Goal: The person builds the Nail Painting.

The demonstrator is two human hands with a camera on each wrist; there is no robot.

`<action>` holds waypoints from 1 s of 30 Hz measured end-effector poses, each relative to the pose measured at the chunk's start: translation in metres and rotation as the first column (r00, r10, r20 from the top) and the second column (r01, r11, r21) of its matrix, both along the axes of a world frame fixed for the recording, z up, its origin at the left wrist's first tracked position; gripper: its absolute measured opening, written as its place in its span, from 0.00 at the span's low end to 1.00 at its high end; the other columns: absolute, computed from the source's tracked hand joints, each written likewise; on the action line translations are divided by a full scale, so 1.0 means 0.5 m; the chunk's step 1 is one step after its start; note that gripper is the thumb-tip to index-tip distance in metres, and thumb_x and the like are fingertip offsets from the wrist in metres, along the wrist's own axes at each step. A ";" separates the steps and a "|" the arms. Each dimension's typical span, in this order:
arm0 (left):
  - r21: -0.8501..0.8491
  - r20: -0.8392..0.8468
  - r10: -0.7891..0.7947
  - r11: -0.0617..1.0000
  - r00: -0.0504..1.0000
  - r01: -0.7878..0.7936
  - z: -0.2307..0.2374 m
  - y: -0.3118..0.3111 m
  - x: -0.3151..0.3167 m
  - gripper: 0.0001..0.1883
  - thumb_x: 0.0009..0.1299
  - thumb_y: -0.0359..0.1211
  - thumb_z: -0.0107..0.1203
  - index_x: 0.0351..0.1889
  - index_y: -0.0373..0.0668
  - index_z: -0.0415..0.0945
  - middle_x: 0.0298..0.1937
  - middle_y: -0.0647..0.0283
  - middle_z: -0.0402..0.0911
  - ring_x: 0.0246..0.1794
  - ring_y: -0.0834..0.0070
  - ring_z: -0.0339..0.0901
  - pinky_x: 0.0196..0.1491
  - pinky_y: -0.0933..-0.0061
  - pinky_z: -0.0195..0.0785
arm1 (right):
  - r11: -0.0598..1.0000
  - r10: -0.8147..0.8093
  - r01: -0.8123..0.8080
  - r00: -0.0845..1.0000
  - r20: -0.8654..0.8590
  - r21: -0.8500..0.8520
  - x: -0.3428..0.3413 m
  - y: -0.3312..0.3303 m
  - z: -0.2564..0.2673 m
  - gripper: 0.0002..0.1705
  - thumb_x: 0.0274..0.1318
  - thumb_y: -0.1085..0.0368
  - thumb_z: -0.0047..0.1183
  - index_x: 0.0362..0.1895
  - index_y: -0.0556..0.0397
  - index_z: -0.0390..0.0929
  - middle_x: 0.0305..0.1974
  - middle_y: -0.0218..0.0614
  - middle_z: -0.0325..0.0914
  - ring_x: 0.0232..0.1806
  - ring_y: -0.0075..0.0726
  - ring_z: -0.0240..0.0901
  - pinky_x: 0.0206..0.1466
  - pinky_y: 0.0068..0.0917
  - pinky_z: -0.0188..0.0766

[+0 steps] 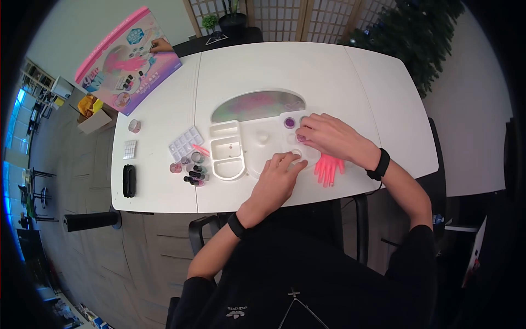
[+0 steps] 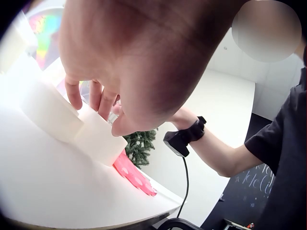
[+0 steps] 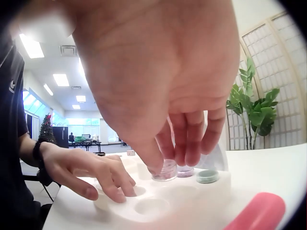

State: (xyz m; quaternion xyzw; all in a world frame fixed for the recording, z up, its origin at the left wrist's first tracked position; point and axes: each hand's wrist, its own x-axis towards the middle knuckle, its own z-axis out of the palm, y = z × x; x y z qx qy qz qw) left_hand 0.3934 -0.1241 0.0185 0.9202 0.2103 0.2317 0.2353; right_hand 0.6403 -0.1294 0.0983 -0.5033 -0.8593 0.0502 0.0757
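My right hand (image 1: 337, 137) pinches a small clear round jar with pink contents (image 3: 166, 171) between thumb and fingers, over a white holder (image 3: 177, 196) with round wells. A purple jar (image 1: 289, 123) and a green one (image 3: 207, 176) sit in the holder close by. My left hand (image 1: 276, 181) rests with its fingertips on the holder, right beside a well (image 3: 152, 207), and holds nothing. A pink model hand (image 1: 329, 169) lies to the right of the holder, partly under my right forearm in the head view.
Left of the holder stand a white three-part tray (image 1: 227, 149), a clear palette (image 1: 186, 141) and several small polish bottles (image 1: 196, 176). An arched mirror (image 1: 257, 105) stands behind. A colourful box (image 1: 129, 60), a black case (image 1: 129, 181) and a clear jar (image 1: 134, 126) are farther left.
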 end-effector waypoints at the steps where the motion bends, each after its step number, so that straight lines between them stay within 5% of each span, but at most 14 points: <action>1: 0.000 0.004 0.004 1.000 1.000 -0.004 -0.002 0.000 -0.001 0.25 0.70 0.21 0.61 0.66 0.44 0.82 0.68 0.59 0.79 0.69 0.53 0.73 0.70 0.52 0.72 | 1.000 0.021 -0.021 1.000 0.006 0.016 -0.004 0.013 -0.015 0.10 0.70 0.63 0.63 0.50 0.53 0.83 0.50 0.37 0.82 0.52 0.45 0.80 0.59 0.40 0.77; 15: 0.009 -0.017 0.016 1.000 1.000 -0.016 -0.001 -0.003 -0.001 0.25 0.70 0.21 0.61 0.66 0.45 0.81 0.68 0.60 0.78 0.69 0.53 0.73 0.70 0.52 0.72 | 0.998 0.061 -0.061 0.998 0.024 0.004 -0.026 0.035 -0.043 0.08 0.71 0.66 0.59 0.49 0.55 0.81 0.49 0.41 0.79 0.53 0.49 0.80 0.59 0.44 0.78; 18: -0.012 -0.035 0.019 1.000 0.999 -0.020 0.003 -0.004 0.000 0.24 0.72 0.22 0.61 0.66 0.45 0.82 0.68 0.61 0.79 0.69 0.53 0.73 0.69 0.53 0.73 | 0.997 0.081 -0.081 0.996 0.029 0.009 -0.025 0.032 -0.028 0.06 0.62 0.72 0.60 0.43 0.58 0.82 0.50 0.41 0.79 0.56 0.46 0.79 0.62 0.40 0.78; 24: -0.030 -0.015 0.012 0.999 1.000 -0.013 0.005 -0.005 0.003 0.25 0.71 0.21 0.60 0.67 0.45 0.81 0.69 0.59 0.78 0.69 0.53 0.73 0.68 0.52 0.72 | 0.978 -0.207 0.202 0.966 -0.155 -0.045 0.086 -0.033 0.041 0.11 0.70 0.66 0.62 0.52 0.57 0.84 0.50 0.41 0.82 0.54 0.50 0.81 0.61 0.43 0.79; 27: -0.035 -0.007 0.004 0.999 1.000 -0.005 0.005 -0.005 0.002 0.26 0.69 0.21 0.60 0.67 0.44 0.81 0.70 0.58 0.78 0.70 0.53 0.73 0.68 0.51 0.72 | 0.895 -0.416 0.407 0.909 -0.013 -0.182 0.178 -0.083 0.026 0.11 0.70 0.64 0.62 0.50 0.56 0.86 0.48 0.43 0.84 0.53 0.51 0.82 0.58 0.46 0.80; 30: -0.024 -0.023 0.012 1.000 1.000 -0.013 0.014 -0.004 0.004 0.24 0.71 0.21 0.62 0.66 0.45 0.82 0.69 0.60 0.79 0.68 0.52 0.73 0.69 0.52 0.73 | 0.859 -0.453 0.456 0.889 0.067 -0.233 0.211 -0.127 -0.013 0.12 0.70 0.62 0.63 0.51 0.55 0.86 0.47 0.42 0.85 0.52 0.51 0.83 0.57 0.45 0.81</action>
